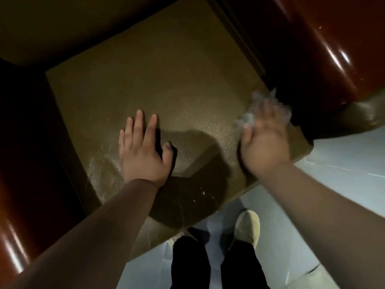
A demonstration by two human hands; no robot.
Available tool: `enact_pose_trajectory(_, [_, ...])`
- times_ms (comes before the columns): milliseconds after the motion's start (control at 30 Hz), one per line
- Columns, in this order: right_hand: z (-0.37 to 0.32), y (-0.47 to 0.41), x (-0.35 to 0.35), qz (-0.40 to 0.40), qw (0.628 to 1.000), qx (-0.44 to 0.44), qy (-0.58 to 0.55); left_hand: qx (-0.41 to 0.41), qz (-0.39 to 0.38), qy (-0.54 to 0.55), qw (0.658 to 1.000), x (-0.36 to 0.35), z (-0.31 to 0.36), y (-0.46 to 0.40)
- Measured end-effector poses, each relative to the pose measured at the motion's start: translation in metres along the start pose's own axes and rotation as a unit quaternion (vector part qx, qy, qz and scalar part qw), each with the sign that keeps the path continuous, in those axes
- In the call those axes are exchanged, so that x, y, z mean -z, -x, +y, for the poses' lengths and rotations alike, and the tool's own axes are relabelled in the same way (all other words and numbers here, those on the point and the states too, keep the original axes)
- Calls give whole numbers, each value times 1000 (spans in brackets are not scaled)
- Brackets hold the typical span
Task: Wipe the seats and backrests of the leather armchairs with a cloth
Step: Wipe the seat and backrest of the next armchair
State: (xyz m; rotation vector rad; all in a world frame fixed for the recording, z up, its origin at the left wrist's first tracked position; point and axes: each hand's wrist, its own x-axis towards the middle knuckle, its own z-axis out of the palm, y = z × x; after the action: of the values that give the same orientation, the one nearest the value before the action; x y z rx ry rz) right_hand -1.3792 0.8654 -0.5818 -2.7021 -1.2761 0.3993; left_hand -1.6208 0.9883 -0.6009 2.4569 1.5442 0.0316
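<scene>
An olive-brown leather seat cushion (pixel 166 84) of an armchair fills the middle of the head view. My left hand (pixel 143 151) lies flat on the seat near its front, fingers straight and spread. At the seat's front right corner my right hand (pixel 264 140) is blurred and has a pale, crumpled cloth (pixel 260 105) under its fingers, pressed against the cushion. The dark backrest (pixel 62 28) rises at the top left, mostly in shadow.
Glossy red-brown wooden armrests stand on both sides, the right armrest (pixel 333 44) beside the cloth and the left armrest (pixel 12 226) at the lower left. Pale tiled floor (pixel 333 163) lies to the right and below. My legs and a light shoe (pixel 248 226) stand before the seat.
</scene>
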Motion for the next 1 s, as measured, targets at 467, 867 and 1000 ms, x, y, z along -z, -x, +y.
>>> enact_pose_trajectory(467, [25,42,-6,18,992,128,4,49,14,21,998,2,10,28])
enact_pose_trajectory(867, [69,43,-6,56,996,63,-34,80,49,28,995,-16,-11,86])
enact_pose_trajectory(1000, [-3,122,-44,18,977,208,-40,67,22,34,997,-7,-17,88])
